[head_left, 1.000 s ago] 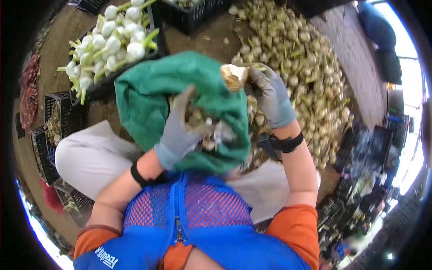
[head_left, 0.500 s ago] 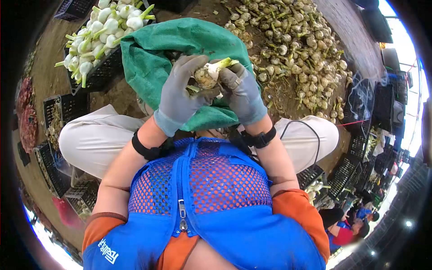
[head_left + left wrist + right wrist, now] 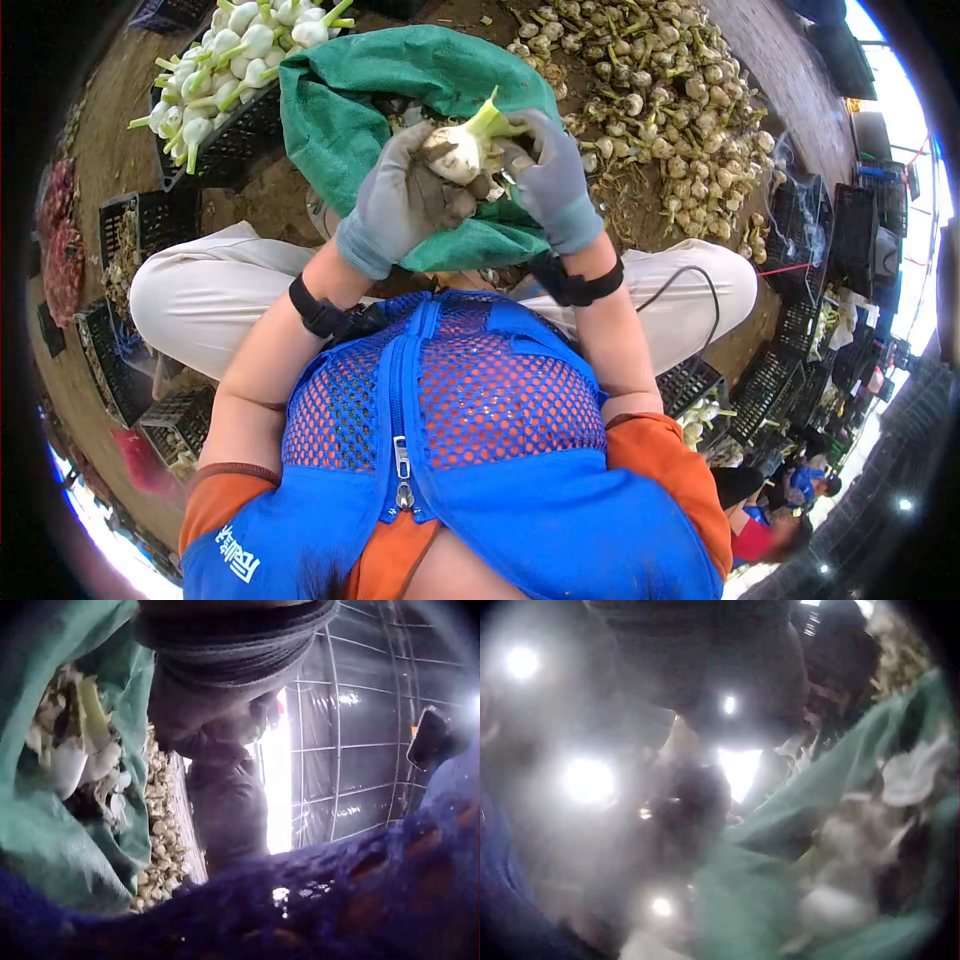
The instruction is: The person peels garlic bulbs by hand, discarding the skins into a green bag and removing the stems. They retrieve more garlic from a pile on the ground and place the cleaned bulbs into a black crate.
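Note:
A garlic bulb (image 3: 458, 155) with a green stem stub is held over the sack in the head view; its near side is white, with some brown skin left. My gloved left hand (image 3: 395, 195) grips it from the left, fingers curled beneath. From the other side my gloved right hand (image 3: 550, 185) pinches at the skin by the stem, thumb close to the bulb. Beneath both hands lies an open green sack (image 3: 330, 110); peeled scraps (image 3: 71, 761) show inside it in the left wrist view. The right wrist view is blurred by glare, and its glove (image 3: 705, 660) is dark.
A black crate (image 3: 240, 125) heaped with clean white garlic (image 3: 235, 60) stands at the front left. Unpeeled garlic (image 3: 670, 120) is spread on the ground at the front right. More crates (image 3: 150, 235) line both sides. The person's legs (image 3: 215, 300) flank the sack.
The right hand has brought the garlic bulb from beside the pile to the left hand, which came up from the sack's mouth to grip it. Brown skin has come off the bulb's near side.

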`<state>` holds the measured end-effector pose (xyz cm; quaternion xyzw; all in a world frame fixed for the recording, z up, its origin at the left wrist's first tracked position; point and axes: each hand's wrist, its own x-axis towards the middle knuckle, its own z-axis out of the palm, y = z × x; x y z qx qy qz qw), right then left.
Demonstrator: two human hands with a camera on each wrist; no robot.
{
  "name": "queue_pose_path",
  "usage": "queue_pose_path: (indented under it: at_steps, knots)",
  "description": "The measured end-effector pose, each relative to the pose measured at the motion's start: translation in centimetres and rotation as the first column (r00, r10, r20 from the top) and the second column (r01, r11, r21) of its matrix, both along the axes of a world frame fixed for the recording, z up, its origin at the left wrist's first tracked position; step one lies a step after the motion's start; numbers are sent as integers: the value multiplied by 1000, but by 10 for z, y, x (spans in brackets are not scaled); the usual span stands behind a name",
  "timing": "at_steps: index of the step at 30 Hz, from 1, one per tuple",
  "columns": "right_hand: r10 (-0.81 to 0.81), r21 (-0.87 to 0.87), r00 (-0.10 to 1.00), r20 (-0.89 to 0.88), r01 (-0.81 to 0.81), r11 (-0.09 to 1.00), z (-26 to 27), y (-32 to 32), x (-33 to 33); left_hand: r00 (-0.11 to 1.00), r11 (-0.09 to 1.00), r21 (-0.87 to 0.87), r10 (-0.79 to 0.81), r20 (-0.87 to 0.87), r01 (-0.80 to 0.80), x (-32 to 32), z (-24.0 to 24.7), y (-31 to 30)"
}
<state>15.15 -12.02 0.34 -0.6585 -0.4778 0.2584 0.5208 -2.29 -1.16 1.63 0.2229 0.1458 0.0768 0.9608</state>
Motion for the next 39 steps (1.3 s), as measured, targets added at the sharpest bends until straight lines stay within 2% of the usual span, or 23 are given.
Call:
queue_pose_path:
  at_steps: [1,2,6,8,9,10,12,13,14,17,18,20,23,24,26,29,30,34,35,36,37,38,39]
  knots:
    - [41,-43,974,-224,-52,998,-2,-3,0,992,997,-46,-50,112,56,0,-2,1]
    - [48,55,784,-619,-18,998,-1,-3,-5,999,997,63,37,-28,-35,5,13,-6]
    - [107,69,550,-829,-88,994,3,-8,-16,988,982,186,0,-156,30,-2,13,-2]
    - [49,21,593,-804,-54,998,1,-8,-20,928,549,836,306,-213,11,4,4,-11]
    - [23,-1,611,-791,-40,999,0,-7,-22,883,179,982,448,-143,68,6,-1,-14]
    - [-10,-26,755,-656,-10,1000,-7,-4,-21,892,82,994,443,-95,65,8,-3,-10]
    - [-85,5,993,-77,86,996,-13,-3,-17,927,701,708,202,-316,88,3,4,-5]
    - [-126,43,962,241,119,992,-13,-4,-16,936,898,424,43,-349,117,3,9,-3]
    - [-100,-45,995,16,100,994,-12,-5,-16,953,931,353,21,-302,91,1,7,0]
    - [-10,6,826,-564,16,1000,-13,-10,-11,971,939,326,-34,-236,112,1,5,7]
    - [4,50,694,-720,47,998,-17,-8,-13,955,856,509,72,-289,89,2,4,6]
    - [-87,-35,790,-606,82,996,-15,-8,-12,896,591,801,298,-328,96,4,0,0]
    - [-117,-97,965,-235,96,991,-18,-5,-16,779,284,880,414,-470,380,0,-9,11]
    - [-91,-79,996,-4,91,993,-18,-4,-20,831,283,933,445,-333,222,3,-10,12]
    - [-115,20,928,354,116,993,-23,-1,-30,780,367,879,434,-451,304,6,-8,16]
    - [-192,-46,947,-258,186,981,-15,-3,-21,792,528,834,435,-428,160,3,-18,23]
    - [-195,35,706,-681,297,954,-12,-1,-18,802,575,812,438,-407,98,1,-19,25]
    - [-159,62,607,-779,327,943,0,-12,21,805,679,734,440,-399,-8,-7,-14,36]
    - [-221,48,882,-417,264,963,-5,-10,20,794,682,731,435,-424,17,-9,-11,36]
    - [-214,8,976,33,214,977,-14,-7,21,784,684,729,430,-448,42,-9,-7,37]
    - [-140,-50,869,475,185,981,-19,-5,21,774,685,725,424,-471,66,-9,-6,37]
    - [-196,39,750,631,222,974,-7,0,8,781,606,792,457,-425,76,-8,-7,35]
    - [-172,40,797,578,184,982,-1,4,-2,789,522,849,485,-378,86,-7,-10,33]
